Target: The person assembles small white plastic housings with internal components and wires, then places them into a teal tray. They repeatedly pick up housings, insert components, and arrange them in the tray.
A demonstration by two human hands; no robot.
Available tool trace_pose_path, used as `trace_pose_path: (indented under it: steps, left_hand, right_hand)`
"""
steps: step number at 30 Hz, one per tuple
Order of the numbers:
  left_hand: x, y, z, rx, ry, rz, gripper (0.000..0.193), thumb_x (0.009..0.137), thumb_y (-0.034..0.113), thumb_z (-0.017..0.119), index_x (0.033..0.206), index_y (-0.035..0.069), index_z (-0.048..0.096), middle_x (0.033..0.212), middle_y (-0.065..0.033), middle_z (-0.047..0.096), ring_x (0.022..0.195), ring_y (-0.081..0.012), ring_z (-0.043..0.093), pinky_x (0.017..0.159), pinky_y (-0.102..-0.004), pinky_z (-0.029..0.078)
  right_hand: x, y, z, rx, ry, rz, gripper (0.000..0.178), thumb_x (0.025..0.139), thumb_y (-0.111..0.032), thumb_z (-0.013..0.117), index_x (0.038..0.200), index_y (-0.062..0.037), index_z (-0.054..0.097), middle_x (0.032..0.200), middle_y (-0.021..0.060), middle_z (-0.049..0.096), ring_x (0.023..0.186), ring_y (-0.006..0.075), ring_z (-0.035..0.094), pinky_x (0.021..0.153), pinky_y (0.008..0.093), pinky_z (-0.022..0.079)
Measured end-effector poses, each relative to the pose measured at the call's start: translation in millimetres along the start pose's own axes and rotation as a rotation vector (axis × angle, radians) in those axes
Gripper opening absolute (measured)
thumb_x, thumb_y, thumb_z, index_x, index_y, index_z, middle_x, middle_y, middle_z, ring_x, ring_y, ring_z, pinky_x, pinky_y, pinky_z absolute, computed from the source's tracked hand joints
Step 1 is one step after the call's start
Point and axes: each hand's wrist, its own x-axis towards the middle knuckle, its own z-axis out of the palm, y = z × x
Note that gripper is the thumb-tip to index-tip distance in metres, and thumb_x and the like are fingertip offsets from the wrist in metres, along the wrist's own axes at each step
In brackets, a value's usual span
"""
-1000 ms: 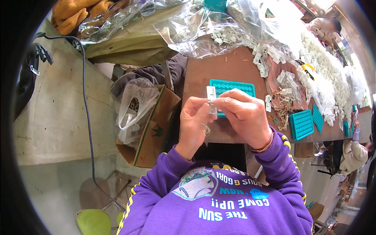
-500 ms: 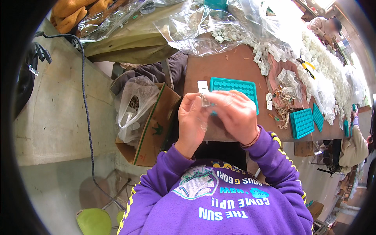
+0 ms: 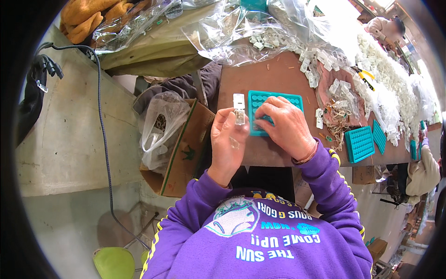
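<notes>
Nearest the camera, purple sleeves run up from the lower edge to both hands over the near edge of a brown table (image 3: 278, 79). The left hand (image 3: 227, 139) is raised with its palm turned up and its fingers curled, and its thumb and fingertips pinch a small clear plastic piece (image 3: 239, 117). Just above that piece, a small white rectangular part (image 3: 239, 100) lies on the table beside the left edge of a teal tray (image 3: 260, 100). The right hand (image 3: 284, 124) rests palm down on that tray, fingers bent and pressed to its dimpled surface near the lower left corner; whether it grips anything beneath cannot be told.

Left of the table, a cardboard box (image 3: 186, 149) stands on the concrete floor with a thin plastic bag (image 3: 160, 125) in it. Two more teal trays (image 3: 360, 143) lie to the right. Farther back, heaps of small white parts (image 3: 325, 65) and clear plastic bags (image 3: 232, 32) cover the table. A black cable (image 3: 100, 97) runs down the floor at left.
</notes>
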Motion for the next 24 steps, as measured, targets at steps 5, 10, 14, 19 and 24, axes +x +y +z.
trace_pose_path:
  steps: [5, 10, 14, 19, 24]
  left_hand:
    - [-0.2, 0.6, 3.0, 0.006, 0.002, -0.008, 0.015, 0.100, 0.018, 0.055, 0.109, 0.006, 0.054, 0.091, -0.0089, 0.060, 0.077, -0.0141, 0.054, 0.066, -0.0237, 0.046]
    - [-0.4, 1.5, 4.4, 0.020, -0.014, -0.017, 0.014, 0.100, 0.018, 0.055, 0.108, 0.006, 0.055, 0.091, -0.0086, 0.060, 0.077, -0.0138, 0.054, 0.067, -0.0234, 0.045]
    - [-0.5, 1.1, 5.3, 0.043, 0.015, -0.017, 0.015, 0.100, 0.019, 0.056, 0.108, 0.006, 0.055, 0.091, -0.0088, 0.060, 0.078, -0.0135, 0.054, 0.067, -0.0233, 0.046]
    - [-1.5, 0.6, 5.8, 0.050, 0.016, -0.019, 0.015, 0.100, 0.019, 0.056, 0.108, 0.006, 0.054, 0.092, -0.0090, 0.061, 0.078, -0.0131, 0.055, 0.067, -0.0224, 0.046]
    - [-1.5, 1.0, 6.0, 0.044, 0.013, -0.024, 0.016, 0.100, 0.019, 0.056, 0.108, 0.006, 0.054, 0.092, -0.0091, 0.061, 0.078, -0.0122, 0.056, 0.067, -0.0214, 0.048]
  right_hand:
    - [-0.1, 8.0, -2.7, -0.221, 0.174, -0.089, 0.009, 0.074, -0.010, 0.071, 0.080, -0.0092, 0.064, 0.082, 0.0046, 0.060, 0.082, 0.0239, 0.061, 0.072, 0.0367, 0.049]
    - [-6.4, 14.9, -5.2, -0.064, 0.179, -0.087, 0.009, 0.076, -0.012, 0.072, 0.083, -0.0098, 0.068, 0.081, 0.0044, 0.064, 0.081, 0.0237, 0.064, 0.072, 0.0361, 0.050]
    - [-7.6, 16.9, -3.7, -0.064, 0.133, -0.036, 0.010, 0.076, -0.012, 0.072, 0.086, -0.0088, 0.069, 0.081, 0.0057, 0.062, 0.082, 0.0263, 0.063, 0.072, 0.0373, 0.050]
    - [-9.0, 14.1, 3.1, 0.000, 0.111, -0.015, 0.010, 0.077, -0.010, 0.071, 0.085, -0.0074, 0.068, 0.079, 0.0074, 0.059, 0.083, 0.0278, 0.061, 0.071, 0.0378, 0.050]
    - [-7.7, 17.0, 0.5, 0.137, 0.105, 0.042, 0.011, 0.077, -0.009, 0.072, 0.087, -0.0067, 0.068, 0.078, 0.0089, 0.059, 0.079, 0.0286, 0.061, 0.069, 0.0382, 0.050]
